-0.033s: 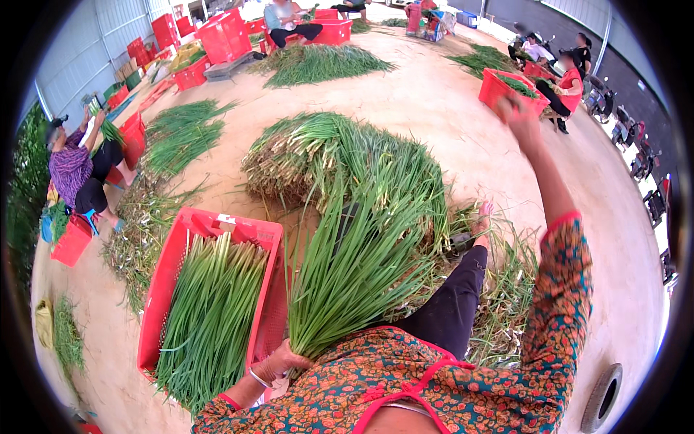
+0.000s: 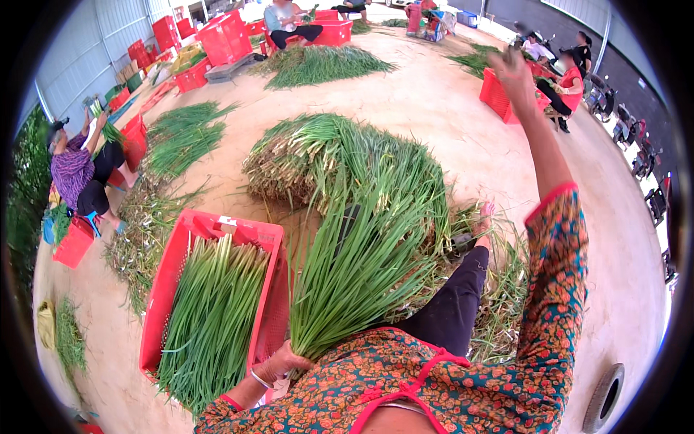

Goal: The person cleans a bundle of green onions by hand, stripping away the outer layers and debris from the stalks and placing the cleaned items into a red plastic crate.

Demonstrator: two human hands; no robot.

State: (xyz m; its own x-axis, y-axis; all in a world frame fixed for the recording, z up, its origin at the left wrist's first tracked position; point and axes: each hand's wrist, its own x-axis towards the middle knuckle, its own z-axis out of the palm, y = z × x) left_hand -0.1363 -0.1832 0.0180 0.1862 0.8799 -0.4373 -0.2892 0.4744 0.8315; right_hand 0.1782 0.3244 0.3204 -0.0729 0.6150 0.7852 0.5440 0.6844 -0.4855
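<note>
My left hand (image 2: 283, 362), with a bangle at the wrist, is closed round the gathered end of a bunch of garlic chives (image 2: 347, 289). The long green leaves fan out up and to the right, over my lap. High at the right, away from the chives, my right hand (image 2: 513, 76) is raised on an outstretched arm. Its fingers look spread, slightly blurred, and I see nothing in them. To the left of the bunch stands a red crate (image 2: 273, 289), holding chives laid lengthwise (image 2: 213, 311), pale ends away from me. A large chive heap (image 2: 390, 163) lies ahead.
Loose trimmings (image 2: 499, 318) litter the floor by my foot (image 2: 486, 220). More chive piles (image 2: 318, 66) lie farther off. Other people sit working at the left (image 2: 72, 170) and far right (image 2: 570, 83), beside red crates. A tyre (image 2: 603, 396) lies at the lower right.
My right hand has moved up a little, and its fingers show more spread. My left hand still grips the chives in nearly the same place.
</note>
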